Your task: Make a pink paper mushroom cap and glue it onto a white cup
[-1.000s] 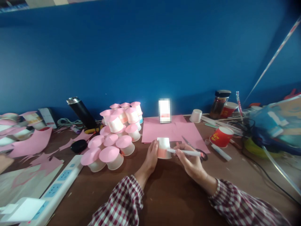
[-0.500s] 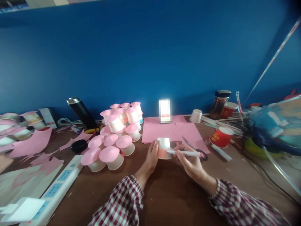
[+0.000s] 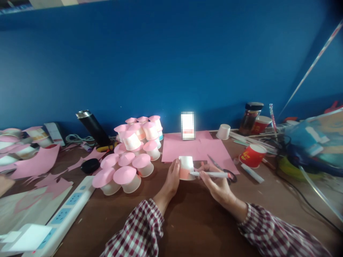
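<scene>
A white paper cup (image 3: 185, 165) with an orange-pink band along its lower part is upside down in front of me. My left hand (image 3: 172, 178) grips its left side. In my right hand (image 3: 217, 187) is a white marker (image 3: 214, 174) with a red end, its tip at the lower right of the cup's wall. Behind both hands lie pink paper sheets (image 3: 180, 147). Dark scissors (image 3: 218, 165) rest on the sheets' edge, partly hidden by my right hand. To the left stand several cups with pink paper cone tops (image 3: 125, 175), some stacked.
A power strip (image 3: 63, 214) and pink paper scraps (image 3: 57, 187) lie left, with another person's hand (image 3: 5, 184) at the edge. A black bottle (image 3: 92, 127) leans behind. At right are a red cup (image 3: 253, 156), a capped marker (image 3: 252, 174), a white cup (image 3: 223, 132) and a jar (image 3: 249, 117).
The cup has shifted very slightly, up and to the left. The marker's tip stays against its wall, and both hands are almost where they were.
</scene>
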Demonstrator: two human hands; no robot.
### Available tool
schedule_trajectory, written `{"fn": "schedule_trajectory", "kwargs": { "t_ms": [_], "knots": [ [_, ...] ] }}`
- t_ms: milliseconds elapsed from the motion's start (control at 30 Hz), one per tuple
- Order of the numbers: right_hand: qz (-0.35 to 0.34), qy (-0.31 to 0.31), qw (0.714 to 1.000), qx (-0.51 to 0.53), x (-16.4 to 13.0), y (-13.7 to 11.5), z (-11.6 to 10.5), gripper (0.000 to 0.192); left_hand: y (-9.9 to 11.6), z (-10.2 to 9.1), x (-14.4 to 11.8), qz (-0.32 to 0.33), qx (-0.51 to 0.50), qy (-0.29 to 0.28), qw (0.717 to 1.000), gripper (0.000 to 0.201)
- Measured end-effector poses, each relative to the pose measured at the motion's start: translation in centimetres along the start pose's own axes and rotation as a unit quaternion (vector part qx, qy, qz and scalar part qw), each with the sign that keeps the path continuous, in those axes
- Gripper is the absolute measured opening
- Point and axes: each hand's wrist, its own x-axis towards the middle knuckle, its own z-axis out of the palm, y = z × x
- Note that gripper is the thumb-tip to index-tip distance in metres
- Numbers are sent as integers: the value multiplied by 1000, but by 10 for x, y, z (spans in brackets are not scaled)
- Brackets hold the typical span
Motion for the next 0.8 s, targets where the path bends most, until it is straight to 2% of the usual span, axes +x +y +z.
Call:
{"fn": "schedule_trajectory", "kwargs": {
  "t_ms": [200, 400, 500, 667, 800],
  "knots": [
    [-12, -32, 999, -13, -1, -4, 0, 19, -3, -1, 1, -12, 11, 48, 999, 46],
    [5, 0, 1000, 0, -1, 1, 0, 18, -5, -1, 2, -8, 3, 31, 999, 44],
    [-4, -5, 1000, -5, 0, 0, 0, 17, -4, -1, 2, -1, -3, 19, 1000, 44],
    [-9, -29, 1000, 2, 0, -4, 0, 19, -6, -1, 3, -5, -1, 48, 999, 45],
    [1, -4, 1000, 9, -1, -3, 0, 18, -5, -1, 2, -13, -7, 39, 999, 45]
  ]
}}
